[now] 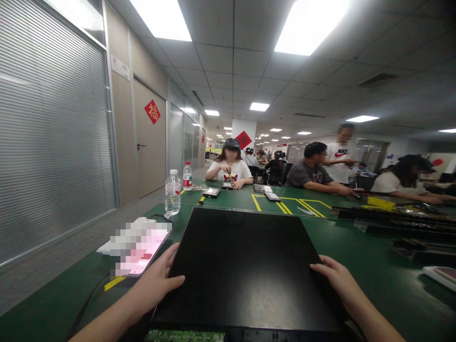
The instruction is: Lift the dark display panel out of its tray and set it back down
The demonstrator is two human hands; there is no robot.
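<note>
A flat black cover (242,266) lies on the green worktop (384,280) straight in front of the person, with its near edge close to the body and its far edge towards the 2 water bottles (173,192). It sits between the 2 hands, so neither is nearer than the other; each meets one side edge at about the same depth. The left hand (156,280) is at the left edge, thumb laid across the top face and fingers running along the side; whether those fingers hook under the edge cannot be told. The right hand (337,280) rests palm down on the right edge, fingers loosely extended and closed around nothing. The cover looks only slightly longer from side to side than from front to back. A strip of green circuit board (185,336) shows just under its near edge. A phone (142,254) lies just beside the left hand, and dark trays (409,223) are stacked further right. Several co-workers (230,168) sit at the far end, well apart.
</note>
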